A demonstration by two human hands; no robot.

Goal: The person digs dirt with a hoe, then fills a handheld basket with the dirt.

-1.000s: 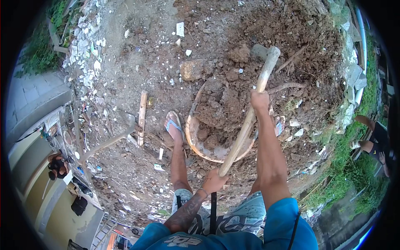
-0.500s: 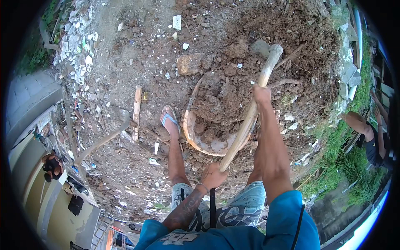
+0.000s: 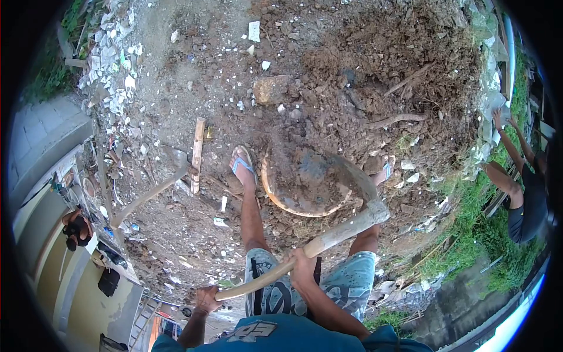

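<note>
Both of my hands grip the wooden handle [image 3: 270,274] of a hoe. My left hand [image 3: 206,300] is wrapped round its butt end at the lower left, beside my shorts. Further up the handle, in front of my lap, my right hand [image 3: 302,268] is closed round the wood. The hoe's head [image 3: 359,176] curves from the handle's upper right end over a round basin [image 3: 291,210] that lies between my feet. Brown soil [image 3: 299,179] fills much of the basin, and part of its rim is hidden by soil and the hoe's head.
A second hoe [image 3: 149,196] lies left of a wooden strip [image 3: 197,155]. A stone [image 3: 271,90] sits beyond the basin near dug soil [image 3: 404,58]. One person [image 3: 531,202] is at the right with arms stretched out; another [image 3: 77,229] is at the lower left.
The hoe has swung down and back, its head now over the basin. My hands have come closer to my body, and more soil covers the basin. The person at the right has shifted.
</note>
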